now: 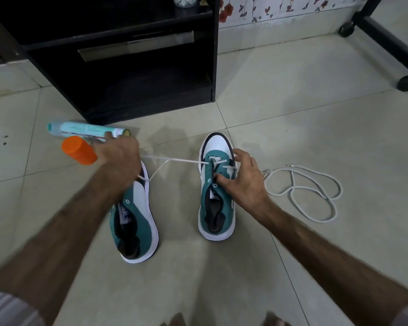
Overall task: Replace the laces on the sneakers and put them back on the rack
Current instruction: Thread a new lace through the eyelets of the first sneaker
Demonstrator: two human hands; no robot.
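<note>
No text can be read anywhere; the lying teal spray can (pixel 85 131), far left, carries blocks of fine print too small and blurred to make out; the tongue label of the left sneaker (pixel 137 217) shows dark marks on white, illegible; the tongue label of the right sneaker (pixel 216 196) likewise shows only a dark smudge; the orange cap (pixel 79 150) is plain.

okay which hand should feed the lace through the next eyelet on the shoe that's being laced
Left, probably. The left hand already holds the lace pulled out taut from the right sneaker, so it has the free end. The right hand grips that sneaker's upper, steadying it by the eyelets.
</note>
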